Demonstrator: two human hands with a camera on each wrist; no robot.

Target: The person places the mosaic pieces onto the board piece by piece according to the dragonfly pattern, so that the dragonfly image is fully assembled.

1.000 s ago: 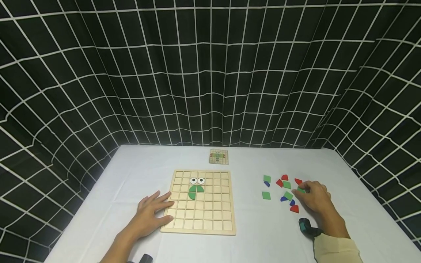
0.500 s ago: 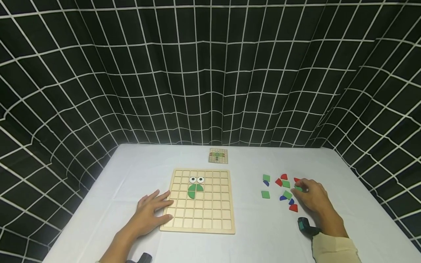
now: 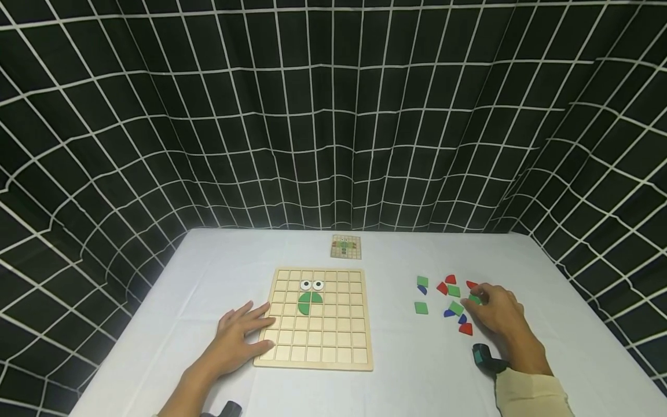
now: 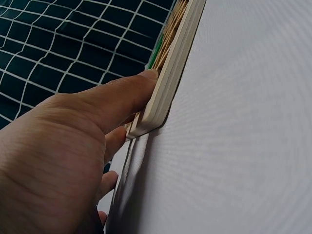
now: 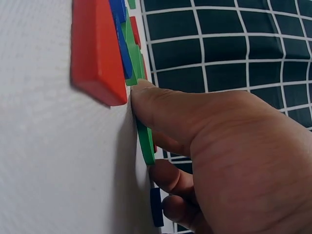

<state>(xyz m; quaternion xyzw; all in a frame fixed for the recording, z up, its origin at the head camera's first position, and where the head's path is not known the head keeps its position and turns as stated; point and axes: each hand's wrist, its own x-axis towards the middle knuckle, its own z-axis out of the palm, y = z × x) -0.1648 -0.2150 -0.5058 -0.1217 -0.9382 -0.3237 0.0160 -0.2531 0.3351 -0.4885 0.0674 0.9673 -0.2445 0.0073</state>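
Note:
My left hand lies with spread fingers over the left edge of a wooden grid board. In the left wrist view, the thumb tip rests on top of the board's rim. On the board are two round eye pieces and several green quarter-circle pieces. At the right, my right hand has its curled thumb and fingers around a dark green piece low at the tabletop. Part of that piece is hidden behind the thumb.
Left of the right hand lie loose green squares, red pieces and blue pieces. A small pattern card sits behind the board on the white table. A black curtain with white grid lines surrounds the table.
The fingers of my right hand have shifted slightly about the dark green piece, which moved a little left and then back right. My left hand and the board have stayed put.

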